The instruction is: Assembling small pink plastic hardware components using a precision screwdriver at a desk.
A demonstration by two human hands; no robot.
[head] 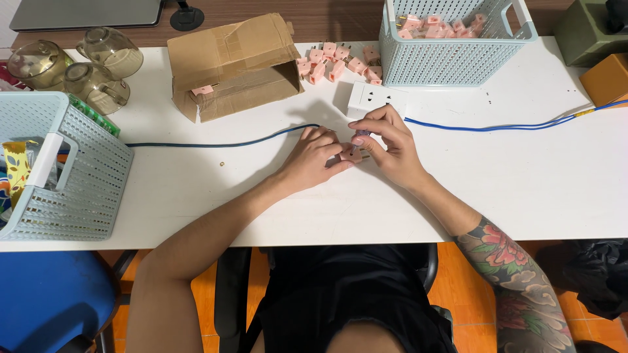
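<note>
Head view. Both hands rest together at the centre of the white worktop (510, 189). The left hand (313, 160) lies palm down, its fingers closed against a small pink plug adapter (353, 153) that sits on the worktop between the two hands. The right hand (391, 147) curls over the same adapter from the right, with thumb and fingertips pinched on its top end. The adapter is largely covered by the fingers, and its exact orientation cannot be determined.

Just beyond the hands, a white socket block (369, 98) lies flat on the worktop. A blue cable (497, 127) runs from the area of the hands to the far right edge. A darker cable (216, 144) runs to the left from the same area.

At the far centre, a torn cardboard box (229, 62) lies open on its side. A loose group of pink adapters (333, 62) lies between the box and a pale blue basket (451, 62), which holds more of the same parts. A second pale blue basket (78, 176) stands at the left edge. Three brownish glass cups (78, 65) lie on their sides at the far left corner.
</note>
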